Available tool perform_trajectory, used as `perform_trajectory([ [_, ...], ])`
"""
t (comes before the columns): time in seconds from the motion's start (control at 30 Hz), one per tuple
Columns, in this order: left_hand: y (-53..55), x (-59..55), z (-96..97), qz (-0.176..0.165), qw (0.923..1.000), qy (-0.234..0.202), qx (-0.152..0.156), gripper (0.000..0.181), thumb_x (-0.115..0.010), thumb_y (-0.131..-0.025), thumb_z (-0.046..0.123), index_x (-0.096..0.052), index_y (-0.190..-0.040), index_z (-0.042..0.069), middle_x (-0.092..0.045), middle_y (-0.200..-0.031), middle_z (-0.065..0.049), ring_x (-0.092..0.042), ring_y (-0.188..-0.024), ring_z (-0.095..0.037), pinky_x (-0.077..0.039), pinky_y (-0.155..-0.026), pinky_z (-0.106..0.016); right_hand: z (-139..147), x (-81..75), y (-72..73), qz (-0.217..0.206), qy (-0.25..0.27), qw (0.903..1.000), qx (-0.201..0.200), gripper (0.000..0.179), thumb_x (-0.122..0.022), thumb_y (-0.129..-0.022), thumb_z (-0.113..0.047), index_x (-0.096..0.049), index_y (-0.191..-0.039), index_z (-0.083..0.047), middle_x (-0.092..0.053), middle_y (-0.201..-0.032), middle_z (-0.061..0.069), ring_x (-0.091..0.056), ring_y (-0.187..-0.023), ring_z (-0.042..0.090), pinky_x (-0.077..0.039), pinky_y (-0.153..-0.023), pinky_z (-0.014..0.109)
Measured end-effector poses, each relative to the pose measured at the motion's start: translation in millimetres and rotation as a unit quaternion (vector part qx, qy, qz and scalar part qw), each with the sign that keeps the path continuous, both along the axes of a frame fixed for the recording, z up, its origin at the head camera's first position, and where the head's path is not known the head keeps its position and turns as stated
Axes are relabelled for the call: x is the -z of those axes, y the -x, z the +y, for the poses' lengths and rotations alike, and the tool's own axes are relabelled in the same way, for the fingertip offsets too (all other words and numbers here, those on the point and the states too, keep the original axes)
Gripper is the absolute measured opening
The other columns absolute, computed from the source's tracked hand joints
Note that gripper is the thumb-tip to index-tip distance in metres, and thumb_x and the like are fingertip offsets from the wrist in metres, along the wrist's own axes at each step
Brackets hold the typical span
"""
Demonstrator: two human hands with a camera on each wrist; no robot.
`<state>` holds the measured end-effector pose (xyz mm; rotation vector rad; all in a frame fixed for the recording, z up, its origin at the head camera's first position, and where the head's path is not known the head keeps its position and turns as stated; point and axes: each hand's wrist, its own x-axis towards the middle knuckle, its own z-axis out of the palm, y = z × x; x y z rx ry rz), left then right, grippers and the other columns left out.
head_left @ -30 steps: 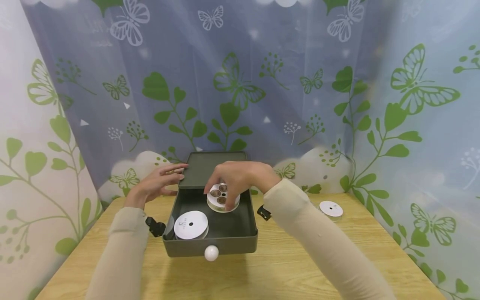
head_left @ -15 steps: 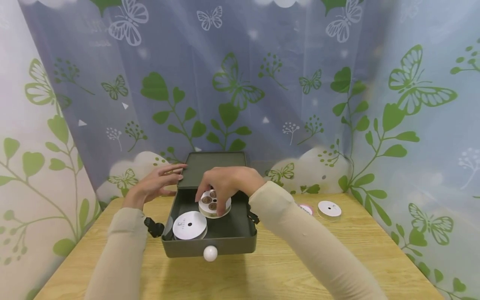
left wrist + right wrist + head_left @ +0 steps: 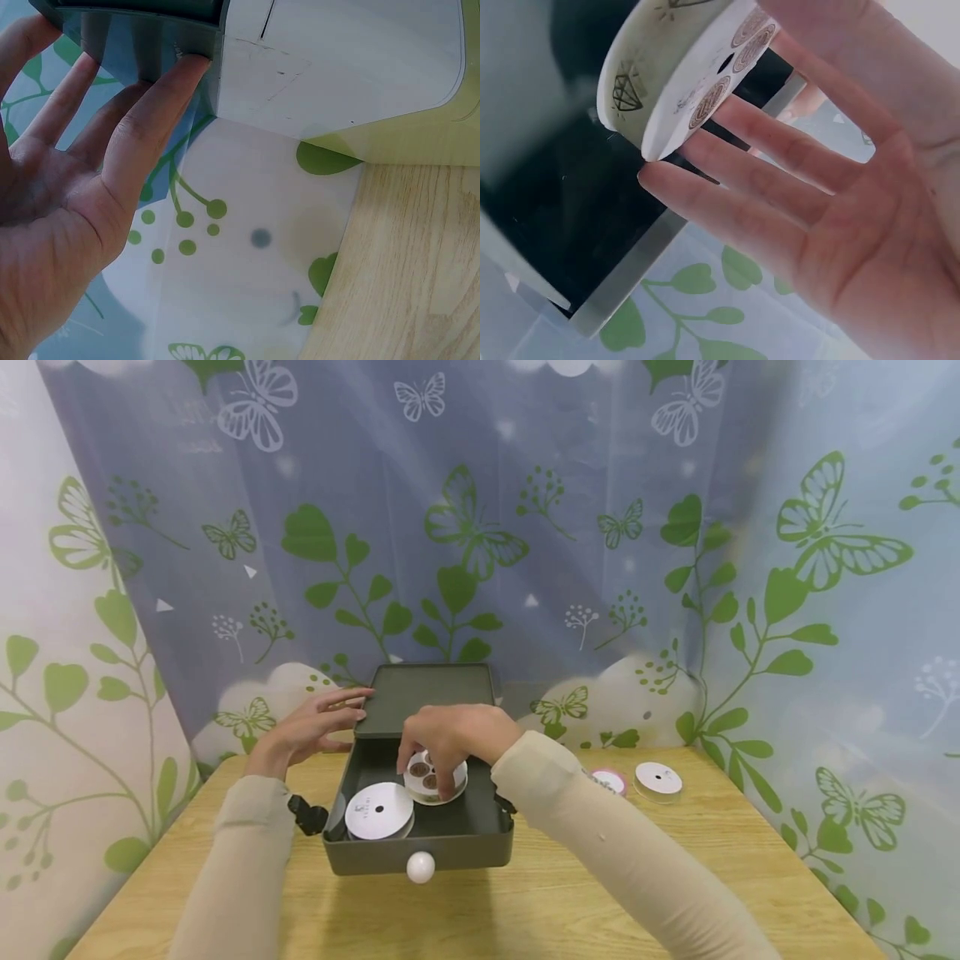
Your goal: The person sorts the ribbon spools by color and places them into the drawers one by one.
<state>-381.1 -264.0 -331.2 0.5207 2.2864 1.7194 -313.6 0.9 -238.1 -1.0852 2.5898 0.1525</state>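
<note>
My right hand (image 3: 459, 735) pinches a ribbon spool (image 3: 422, 785) between thumb and fingers, inside the pulled-out drawer (image 3: 375, 857) of a dark box (image 3: 431, 685). Brown round patterns mark the spool's white face; pale ribbon printed with diamond outlines shows around its side in the right wrist view (image 3: 634, 90). Another white ribbon spool (image 3: 371, 818) lies in the drawer's front left corner, just beside the held one. At the box's upper left side rests my left hand (image 3: 306, 731). Its fingers are extended, and the fingertips (image 3: 196, 66) touch the box's side in the left wrist view.
On the wooden table (image 3: 585, 885), to the right, lie a white ribbon spool (image 3: 658, 779) and a pink-rimmed spool (image 3: 611, 781), partly behind my right sleeve. A white round knob (image 3: 421, 867) sticks out from the drawer front. Behind stands a butterfly-patterned curtain (image 3: 555, 635).
My right hand has brought the spool lower and toward the front of the drawer, first left, then slightly right. The left hand stays at the box's side.
</note>
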Motion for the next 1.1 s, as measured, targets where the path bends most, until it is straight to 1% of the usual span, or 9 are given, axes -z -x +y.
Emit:
perform_trajectory([
  [0.13, -0.2, 0.1, -0.3, 0.000, 1.0000, 0.002, 0.001, 0.065, -0.056, -0.108, 0.026, -0.027, -0.164, 0.013, -0.007, -0.175, -0.013, -0.013, -0.158, -0.047, -0.050, -0.106, -0.050, -2, 1.2, -0.5, 0.005, -0.004, 1.0000, 0.003, 0.067, -0.096, -0.072, -0.016, -0.072, -0.131, -0.035, -0.065, -0.141, -0.010, -0.056, -0.134, 0.011, -0.052, -0.106, 0.033],
  [0.27, -0.7, -0.2, -0.2, 0.000, 1.0000, 0.005, 0.000, 0.065, -0.056, -0.108, 0.027, -0.027, -0.165, 0.013, -0.006, -0.175, -0.012, -0.013, -0.158, -0.047, -0.048, -0.109, -0.054, -7, 1.7, -2.3, 0.011, -0.009, 0.9999, 0.008, 0.065, -0.097, -0.071, -0.016, -0.073, -0.129, -0.035, -0.064, -0.141, -0.009, -0.057, -0.133, 0.011, -0.054, -0.104, 0.033],
  [0.4, -1.0, -0.4, 0.0, -0.001, 1.0000, 0.007, 0.000, 0.066, -0.056, -0.108, 0.028, -0.027, -0.165, 0.014, -0.007, -0.175, -0.012, -0.013, -0.158, -0.047, -0.045, -0.112, -0.059, -10, 1.6, -5.1, 0.027, -0.019, 0.9993, 0.015, 0.064, -0.097, -0.071, -0.017, -0.074, -0.127, -0.036, -0.063, -0.142, -0.010, -0.057, -0.131, 0.011, -0.055, -0.100, 0.032],
  [0.57, -0.6, -0.2, 0.1, -0.001, 1.0000, 0.006, 0.000, 0.066, -0.057, -0.108, 0.028, -0.027, -0.165, 0.014, -0.007, -0.175, -0.011, -0.013, -0.158, -0.047, -0.045, -0.112, -0.060, -13, 1.1, -9.0, 0.054, -0.040, 0.9975, 0.025, 0.065, -0.097, -0.071, -0.017, -0.073, -0.127, -0.037, -0.060, -0.141, -0.007, -0.054, -0.128, 0.011, -0.055, -0.096, 0.035],
  [0.7, -0.2, -0.1, -0.1, 0.001, 1.0000, 0.005, 0.003, 0.066, -0.057, -0.107, 0.029, -0.028, -0.165, 0.015, -0.006, -0.175, -0.011, -0.013, -0.158, -0.047, -0.044, -0.113, -0.061, -16, 2.4, -10.4, 0.073, -0.060, 0.9955, 0.014, 0.064, -0.094, -0.074, -0.010, -0.072, -0.130, -0.031, -0.059, -0.138, -0.003, -0.054, -0.122, 0.013, -0.056, -0.088, 0.034],
  [0.83, -0.1, 0.3, -0.7, 0.003, 1.0000, 0.005, 0.005, 0.065, -0.056, -0.108, 0.029, -0.028, -0.165, 0.014, -0.005, -0.175, -0.011, -0.012, -0.158, -0.048, -0.043, -0.113, -0.062, -20, 4.3, -10.9, 0.079, -0.072, 0.9943, 0.000, 0.061, -0.089, -0.078, -0.004, -0.070, -0.132, -0.026, -0.059, -0.139, -0.001, -0.053, -0.118, 0.014, -0.056, -0.081, 0.030],
  [1.0, -0.5, 0.4, -1.0, 0.003, 1.0000, 0.004, 0.004, 0.064, -0.056, -0.108, 0.028, -0.028, -0.164, 0.014, -0.006, -0.175, -0.012, -0.013, -0.158, -0.048, -0.043, -0.113, -0.063, -25, 6.6, -10.2, 0.071, -0.071, 0.9949, 0.007, 0.057, -0.086, -0.081, -0.001, -0.070, -0.129, -0.027, -0.058, -0.139, -0.001, -0.054, -0.113, 0.014, -0.054, -0.079, 0.030],
  [1.1, -1.0, 0.1, -0.6, 0.003, 1.0000, 0.002, 0.004, 0.064, -0.056, -0.108, 0.028, -0.028, -0.164, 0.013, -0.007, -0.175, -0.011, -0.013, -0.158, -0.047, -0.043, -0.114, -0.062, -28, 8.3, -7.9, 0.070, -0.074, 0.9948, 0.006, 0.055, -0.082, -0.085, 0.000, -0.070, -0.131, -0.027, -0.058, -0.141, -0.002, -0.055, -0.114, 0.014, -0.054, -0.081, 0.030],
])
